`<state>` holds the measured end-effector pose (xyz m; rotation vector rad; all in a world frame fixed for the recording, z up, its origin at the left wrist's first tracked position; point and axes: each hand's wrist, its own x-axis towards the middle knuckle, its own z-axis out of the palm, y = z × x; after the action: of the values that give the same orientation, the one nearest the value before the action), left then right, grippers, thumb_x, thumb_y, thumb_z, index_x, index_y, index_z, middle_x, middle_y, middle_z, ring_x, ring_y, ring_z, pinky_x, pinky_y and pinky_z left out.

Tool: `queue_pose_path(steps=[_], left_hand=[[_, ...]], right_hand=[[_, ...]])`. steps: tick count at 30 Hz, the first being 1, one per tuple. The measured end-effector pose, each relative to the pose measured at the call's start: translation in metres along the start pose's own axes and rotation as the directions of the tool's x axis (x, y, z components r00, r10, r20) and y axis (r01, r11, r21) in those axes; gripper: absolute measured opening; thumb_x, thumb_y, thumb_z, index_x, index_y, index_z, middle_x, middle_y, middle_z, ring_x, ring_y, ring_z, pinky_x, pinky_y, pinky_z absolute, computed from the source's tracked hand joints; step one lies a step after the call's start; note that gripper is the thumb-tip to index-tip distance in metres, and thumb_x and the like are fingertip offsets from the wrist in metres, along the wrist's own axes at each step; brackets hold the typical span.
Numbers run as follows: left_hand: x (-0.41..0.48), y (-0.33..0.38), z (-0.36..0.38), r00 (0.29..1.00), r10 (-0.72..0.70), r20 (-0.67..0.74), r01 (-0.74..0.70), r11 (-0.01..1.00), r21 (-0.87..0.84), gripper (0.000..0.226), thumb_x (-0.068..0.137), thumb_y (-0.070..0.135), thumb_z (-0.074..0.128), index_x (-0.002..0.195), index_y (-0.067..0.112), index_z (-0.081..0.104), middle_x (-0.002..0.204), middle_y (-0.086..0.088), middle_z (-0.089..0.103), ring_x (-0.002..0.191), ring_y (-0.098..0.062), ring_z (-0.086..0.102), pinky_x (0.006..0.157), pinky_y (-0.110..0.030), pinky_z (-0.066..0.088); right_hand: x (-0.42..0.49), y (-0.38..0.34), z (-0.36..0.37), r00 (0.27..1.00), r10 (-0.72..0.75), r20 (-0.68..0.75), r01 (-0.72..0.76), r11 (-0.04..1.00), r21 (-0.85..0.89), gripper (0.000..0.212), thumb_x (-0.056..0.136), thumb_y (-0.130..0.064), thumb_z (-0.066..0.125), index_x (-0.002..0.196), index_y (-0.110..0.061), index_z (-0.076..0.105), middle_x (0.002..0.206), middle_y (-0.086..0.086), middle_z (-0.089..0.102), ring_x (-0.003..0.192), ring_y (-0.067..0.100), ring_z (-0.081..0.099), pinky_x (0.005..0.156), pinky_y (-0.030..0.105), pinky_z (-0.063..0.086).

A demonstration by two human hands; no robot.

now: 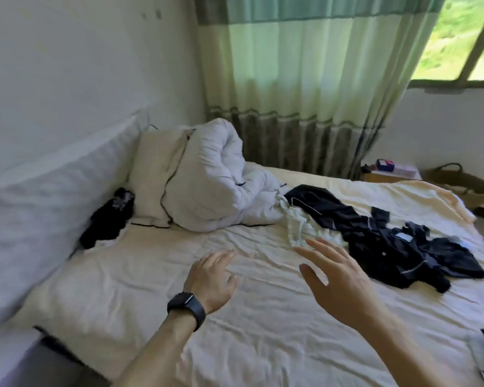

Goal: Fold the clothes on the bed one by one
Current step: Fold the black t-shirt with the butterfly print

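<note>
Left hand: my left hand (pixel 213 277) hovers palm-down over the bare middle of the sheet, its fingers (pixel 224 256) loosely spread and holding nothing.
Wrist: a black smartwatch (pixel 186 305) is strapped just behind that hand.
Right hand: my right hand (pixel 336 282) is raised on edge with the thumb toward my left. Its fingers (pixel 317 251) are straight, apart and empty. The tips are just beside the pale garment, and I cannot tell whether they touch it.
Clothes to fold: dark navy pyjamas with pale piping (pixel 389 244) lie crumpled and unfolded across the right half of the bed (pixel 263 331). A pale green gathered garment (pixel 305 224) is bunched against their left edge, partly under them.
More clothing: a black garment (pixel 106 216) is slumped at the left side, against the white padded headboard (pixel 39 208).
Bedding: a white duvet (pixel 207 185) is heaped at the far end, leaning on a cream pillow with dark piping (pixel 151 174).
Beyond the bed: a green-banded curtain (pixel 305 79) hangs beside a window (pixel 458 43). Below it stand a small bedside table (pixel 386 177) and a woven basket bag (pixel 458 185).
</note>
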<state>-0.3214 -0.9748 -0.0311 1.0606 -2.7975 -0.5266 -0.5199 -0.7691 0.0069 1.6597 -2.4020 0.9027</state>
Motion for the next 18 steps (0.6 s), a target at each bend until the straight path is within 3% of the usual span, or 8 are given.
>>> queue_pose_path(steps=[4,7,13,15,18], left_hand=[[-0.056,-0.107,-0.079,0.977,-0.192,-0.095,0.197,0.979,0.044,0.069,0.086,0.047,0.035,0.153,0.029,0.036,0.154,0.005,0.040,0.140,-0.017,0.037,0.113,-0.036,0.032],[-0.089,-0.163,-0.127,0.938,-0.298,-0.175,0.314,0.947,0.068,0.063,0.092,0.045,0.040,0.153,0.028,0.037,0.156,0.005,0.038,0.143,-0.015,0.033,0.115,-0.036,0.031],[-0.119,-0.226,-0.201,0.853,-0.414,-0.317,0.454,0.889,0.061,0.072,0.084,0.053,0.029,0.152,0.031,0.038,0.152,0.003,0.042,0.141,-0.017,0.038,0.112,-0.034,0.034],[-0.116,-0.240,-0.221,0.833,-0.431,-0.348,0.485,0.870,0.083,0.063,0.092,0.050,0.035,0.153,0.032,0.036,0.156,0.003,0.037,0.144,-0.016,0.034,0.114,-0.034,0.031],[-0.106,-0.253,-0.246,0.801,-0.443,-0.402,0.513,0.855,0.081,0.053,0.102,0.038,0.047,0.153,0.032,0.034,0.160,0.003,0.030,0.148,-0.017,0.026,0.116,-0.034,0.026]], right_hand=[[0.052,-0.101,0.045,0.982,-0.175,0.070,0.172,0.984,0.049,0.044,0.100,-0.052,0.043,0.136,-0.037,0.064,0.146,-0.009,0.057,0.143,0.017,0.045,0.116,0.038,0.040],[0.088,-0.159,0.074,0.952,-0.294,0.092,0.285,0.954,0.092,0.044,0.102,-0.055,0.041,0.137,-0.038,0.062,0.146,-0.010,0.057,0.143,0.015,0.044,0.115,0.039,0.042],[0.156,-0.240,0.114,0.897,-0.431,0.101,0.406,0.892,0.198,0.043,0.098,-0.049,0.047,0.136,-0.037,0.063,0.143,-0.009,0.060,0.141,0.016,0.047,0.113,0.036,0.042],[0.180,-0.257,0.125,0.881,-0.465,0.084,0.440,0.872,0.213,0.042,0.098,-0.048,0.047,0.136,-0.038,0.062,0.142,-0.010,0.060,0.141,0.016,0.047,0.113,0.033,0.039],[0.215,-0.276,0.136,0.855,-0.513,0.080,0.483,0.842,0.240,0.043,0.099,-0.050,0.042,0.137,-0.039,0.059,0.145,-0.010,0.057,0.144,0.015,0.043,0.114,0.039,0.042]])
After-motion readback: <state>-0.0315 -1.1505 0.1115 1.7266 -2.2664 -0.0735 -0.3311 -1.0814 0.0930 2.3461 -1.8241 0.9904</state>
